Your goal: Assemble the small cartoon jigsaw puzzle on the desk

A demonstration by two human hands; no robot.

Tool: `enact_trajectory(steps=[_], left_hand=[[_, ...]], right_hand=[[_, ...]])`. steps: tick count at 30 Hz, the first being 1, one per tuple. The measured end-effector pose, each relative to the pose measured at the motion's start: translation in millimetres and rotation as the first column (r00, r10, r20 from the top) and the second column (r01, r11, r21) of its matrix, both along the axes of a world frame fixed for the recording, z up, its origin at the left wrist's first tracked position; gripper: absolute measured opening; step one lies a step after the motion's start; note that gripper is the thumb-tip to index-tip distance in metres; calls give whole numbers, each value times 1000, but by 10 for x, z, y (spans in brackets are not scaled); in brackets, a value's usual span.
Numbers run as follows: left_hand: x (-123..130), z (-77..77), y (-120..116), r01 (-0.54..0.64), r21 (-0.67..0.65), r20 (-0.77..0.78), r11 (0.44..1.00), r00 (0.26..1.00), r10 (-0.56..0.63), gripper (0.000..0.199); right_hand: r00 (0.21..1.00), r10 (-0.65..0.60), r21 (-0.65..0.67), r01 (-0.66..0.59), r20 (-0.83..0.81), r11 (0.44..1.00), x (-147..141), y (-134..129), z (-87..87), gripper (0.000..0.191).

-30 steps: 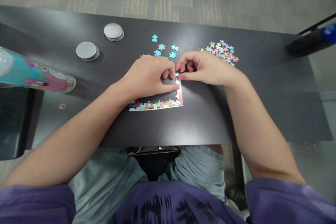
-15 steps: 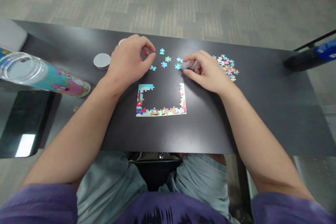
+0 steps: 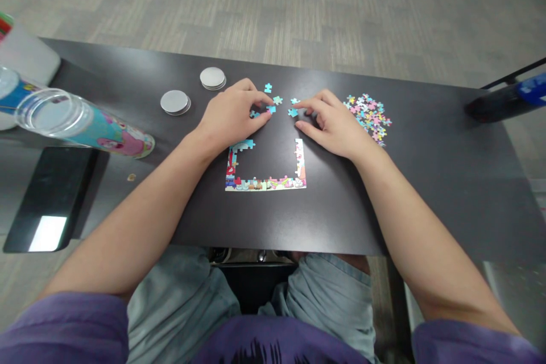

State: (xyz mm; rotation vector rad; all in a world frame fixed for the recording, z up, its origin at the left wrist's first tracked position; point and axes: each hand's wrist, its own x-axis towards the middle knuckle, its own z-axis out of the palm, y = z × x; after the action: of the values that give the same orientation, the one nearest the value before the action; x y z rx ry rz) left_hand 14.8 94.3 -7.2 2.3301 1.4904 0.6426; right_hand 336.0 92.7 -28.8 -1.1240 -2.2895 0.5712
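Note:
A partly joined puzzle border [image 3: 267, 184] lies on the dark table, its far side open between the two upper ends. Beyond it my left hand [image 3: 236, 112] has thumb and forefinger at a small blue puzzle piece [image 3: 272, 109], the fingertips touching it. My right hand [image 3: 330, 122] is apart from it, thumb and forefinger spread beside a blue piece [image 3: 292, 112]; nothing shows between them. Loose pieces lie around, among them a blue one [image 3: 268, 88] and a greenish one [image 3: 277, 100]. A heap of mixed pieces [image 3: 370, 116] sits right of my right hand.
Two stacks of round discs [image 3: 175, 102] [image 3: 212, 78] are on the left of the table [image 3: 447, 182]. Clear-topped cylinders [image 3: 106, 131] and a black tablet-like device [image 3: 49, 199] are further left. A dark bottle with a blue label [image 3: 499, 103] is at the far right.
My left hand has moved right and nearer, from bare table to the blue piece. My right hand stays almost in place. The view has shifted slightly, showing both disc stacks.

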Motion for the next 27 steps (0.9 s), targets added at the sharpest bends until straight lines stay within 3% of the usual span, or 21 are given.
enact_trajectory(steps=[4,13,15,21,27], left_hand=[[-21,-33,19,40,28,47,999,998,-41,12],[-241,22,189,104,8,144,995,984,-104,28],[-233,4,184,126,0,125,992,984,-125,32],[-171,-47,164,177,3,32,984,984,-177,18],[-49,40,63,227,-91,33,970,974,-225,21]], right_hand=[[1000,-5,-34,4,-23,999,-20,-20,43,42],[1000,-18,-67,18,-11,998,-29,-21,70,40],[1000,-18,-73,17,-18,997,-29,-17,68,40],[999,-11,-59,9,-31,998,-26,-11,55,39],[1000,-29,-76,28,-11,997,-30,-17,74,40]])
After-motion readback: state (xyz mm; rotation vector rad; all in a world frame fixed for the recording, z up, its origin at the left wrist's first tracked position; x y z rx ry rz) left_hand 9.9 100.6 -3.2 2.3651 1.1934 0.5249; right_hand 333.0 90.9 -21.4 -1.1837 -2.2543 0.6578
